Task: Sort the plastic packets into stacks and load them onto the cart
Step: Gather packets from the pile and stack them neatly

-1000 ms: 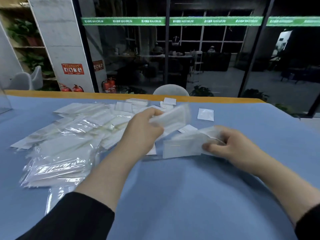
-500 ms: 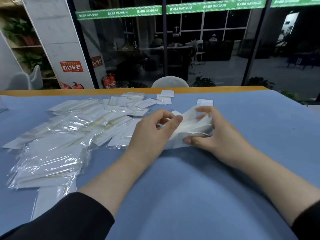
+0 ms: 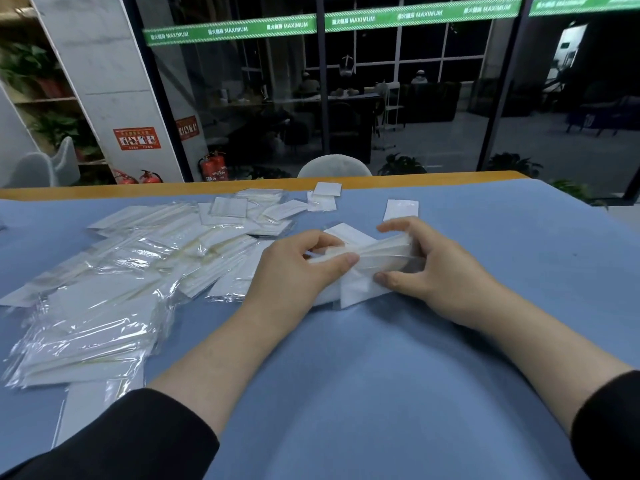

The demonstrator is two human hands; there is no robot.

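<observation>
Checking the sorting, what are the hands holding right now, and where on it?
Both hands hold one small bundle of packets: the left hand grips its left end, the right hand its right end.

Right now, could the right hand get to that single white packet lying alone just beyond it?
Probably yes. The lone packet lies on bare blue cloth just past the right hand, nothing between, but that hand grips a bundle of packets with the left hand.

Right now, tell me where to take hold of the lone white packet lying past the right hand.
Take the lone white packet by its near edge, coming from the right hand's side. It lies flat on the blue table, apart from the others, so probably a fingertip must slide under that edge and pinch. Both hands currently grip the small stack.
</observation>
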